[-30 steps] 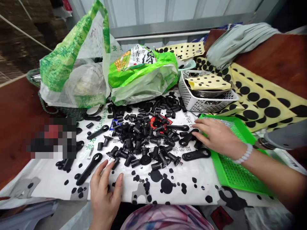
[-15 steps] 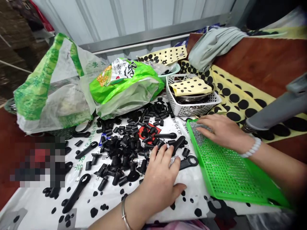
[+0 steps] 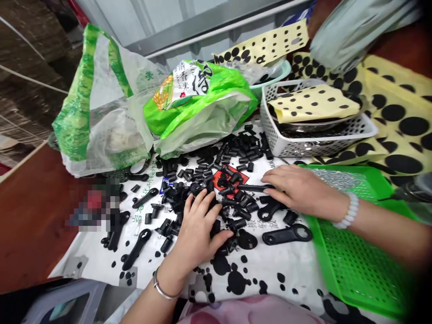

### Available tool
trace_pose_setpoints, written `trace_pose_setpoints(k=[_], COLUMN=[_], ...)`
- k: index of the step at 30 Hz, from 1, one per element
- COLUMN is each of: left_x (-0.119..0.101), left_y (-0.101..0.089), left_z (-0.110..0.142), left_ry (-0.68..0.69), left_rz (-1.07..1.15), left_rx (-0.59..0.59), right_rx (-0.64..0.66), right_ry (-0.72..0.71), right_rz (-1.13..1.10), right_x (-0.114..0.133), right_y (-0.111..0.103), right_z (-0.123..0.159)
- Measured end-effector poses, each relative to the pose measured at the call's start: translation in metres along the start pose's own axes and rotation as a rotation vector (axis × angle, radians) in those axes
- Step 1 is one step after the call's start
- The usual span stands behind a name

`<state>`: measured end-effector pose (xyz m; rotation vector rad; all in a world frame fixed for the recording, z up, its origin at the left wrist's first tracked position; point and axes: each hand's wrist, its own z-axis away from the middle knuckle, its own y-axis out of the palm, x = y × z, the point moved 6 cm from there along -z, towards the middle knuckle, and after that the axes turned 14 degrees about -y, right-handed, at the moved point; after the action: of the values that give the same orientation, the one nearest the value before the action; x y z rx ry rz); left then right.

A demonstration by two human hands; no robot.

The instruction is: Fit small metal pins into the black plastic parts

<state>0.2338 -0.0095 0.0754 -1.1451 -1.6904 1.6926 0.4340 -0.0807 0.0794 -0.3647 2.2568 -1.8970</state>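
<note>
A heap of small black plastic parts (image 3: 216,175) lies spread on a white printed sheet (image 3: 263,270). My left hand (image 3: 199,227) rests palm down on the near side of the heap, fingers spread over several parts. My right hand (image 3: 297,189) lies flat at the heap's right edge, fingers stretched out onto a long black rod (image 3: 251,188) and a black lever-shaped piece (image 3: 270,209). A white bead bracelet is on my right wrist, a metal bangle on my left. A second lever-shaped piece (image 3: 286,234) lies just below my right hand.
A green perforated tray (image 3: 357,265) sits at right under my right forearm. Behind it stands a white basket (image 3: 317,141) holding yellow dotted sheets (image 3: 313,103). Green plastic bags (image 3: 195,103) crowd the back left. More yellow sheets with black discs (image 3: 398,121) lie far right.
My left hand has shifted left onto the middle of the heap. My right hand has come off the green tray onto the parts at the heap's right edge. The camera has moved closer.
</note>
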Motion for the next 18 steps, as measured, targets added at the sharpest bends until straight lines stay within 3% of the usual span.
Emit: trace_pose_setpoints(k=[4,8,10,13,16,18], left_x=[0.02,0.03,0.032,0.032,0.031,0.031], left_y=[-0.001,-0.002,-0.002,-0.001,-0.002,-0.001], left_z=[-0.001,0.0,0.0,0.0,0.0,0.0], left_ry=[-0.073,-0.138,-0.147,-0.149,-0.139,-0.129], left_rz=[-0.033,-0.035,-0.024,-0.007,0.012,0.021], left_rx=[-0.056,-0.117,-0.131,-0.133,-0.151,-0.157], right_rx=[0.183,0.296,0.286,0.154,0.055,0.129], right_ry=[0.007,0.046,0.06,0.033,-0.032,-0.09], right_rz=[-0.039,0.036,0.077,0.082,0.037,-0.007], right_x=[0.006,-0.003,-0.009,-0.004,0.015,0.031], right_y=[0.024,0.032,0.026,0.009,0.0,0.011], right_z=[-0.024,-0.021,-0.019,-0.034,-0.073,-0.104])
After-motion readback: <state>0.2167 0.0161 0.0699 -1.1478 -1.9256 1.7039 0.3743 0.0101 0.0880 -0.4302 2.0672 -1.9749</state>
